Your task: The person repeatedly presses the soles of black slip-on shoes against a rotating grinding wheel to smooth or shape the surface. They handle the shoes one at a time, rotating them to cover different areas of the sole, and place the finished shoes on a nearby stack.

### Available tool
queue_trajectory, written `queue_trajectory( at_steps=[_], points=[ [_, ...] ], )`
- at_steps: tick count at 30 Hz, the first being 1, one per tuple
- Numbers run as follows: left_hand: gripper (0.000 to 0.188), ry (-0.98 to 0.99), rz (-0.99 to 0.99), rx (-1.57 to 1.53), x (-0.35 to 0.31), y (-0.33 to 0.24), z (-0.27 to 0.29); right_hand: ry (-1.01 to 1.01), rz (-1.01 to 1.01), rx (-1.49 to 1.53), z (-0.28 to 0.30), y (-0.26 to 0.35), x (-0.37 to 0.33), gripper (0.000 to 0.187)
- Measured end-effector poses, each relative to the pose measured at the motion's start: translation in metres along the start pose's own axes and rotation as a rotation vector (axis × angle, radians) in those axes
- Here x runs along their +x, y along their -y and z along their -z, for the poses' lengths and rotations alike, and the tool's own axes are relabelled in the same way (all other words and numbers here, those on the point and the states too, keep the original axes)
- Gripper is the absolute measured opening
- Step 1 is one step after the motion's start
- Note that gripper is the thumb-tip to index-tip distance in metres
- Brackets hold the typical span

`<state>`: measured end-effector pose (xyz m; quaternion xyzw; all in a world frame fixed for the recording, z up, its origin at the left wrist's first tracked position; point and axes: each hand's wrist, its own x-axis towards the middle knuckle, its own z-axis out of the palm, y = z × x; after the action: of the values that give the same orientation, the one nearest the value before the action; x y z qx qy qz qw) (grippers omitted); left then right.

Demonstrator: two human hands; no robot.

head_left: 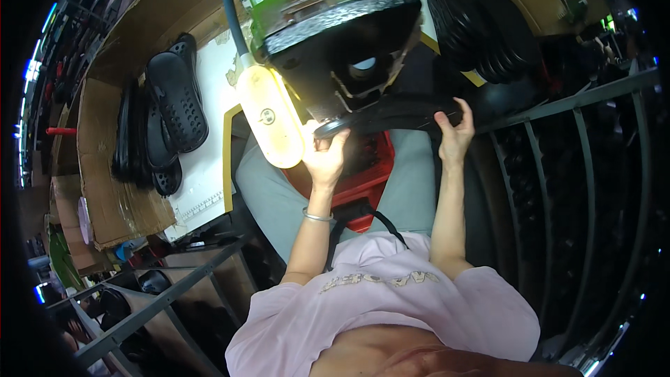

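A long black shoe sole (394, 113) is held roughly level, its upper side against or just under the dark underside of a green machine (342, 49). My left hand (326, 160) pinches the sole's left end, thumb on the near side, close by a glowing oval lamp (272, 115). At the other end my right hand (455, 132) grips the sole between thumb and bent fingers. The machine head hides the sole's far side, so I cannot tell exactly where the two touch.
On the left, black perforated soles (178, 101) stand in a cardboard box (105, 160) beside a white board (202, 199). More black soles (481, 28) are stacked at the back right. A red bin (363, 188) sits between my knees. Metal racks (579, 101) flank both sides.
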<state>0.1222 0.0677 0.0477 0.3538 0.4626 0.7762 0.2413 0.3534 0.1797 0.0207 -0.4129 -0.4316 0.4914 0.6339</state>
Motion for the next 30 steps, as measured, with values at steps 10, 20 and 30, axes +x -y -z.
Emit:
queue_trajectory(
  at_steps=[10, 20, 30],
  points=[
    [0.033, -0.006, -0.079, 0.204, 0.019, -0.056, 0.057, 0.192, 0.201, -0.245, -0.048, 0.071, -0.001, 0.060],
    [0.026, -0.166, 0.066, -0.018, -0.006, -0.049, 0.171, 0.392, 0.250, -0.201, -0.122, 0.063, -0.053, 0.082],
    [0.035, -0.132, 0.273, 0.287, -0.043, -0.071, 0.176, 0.630, 0.212, -0.504, -0.054, 0.114, -0.055, 0.049]
  ],
)
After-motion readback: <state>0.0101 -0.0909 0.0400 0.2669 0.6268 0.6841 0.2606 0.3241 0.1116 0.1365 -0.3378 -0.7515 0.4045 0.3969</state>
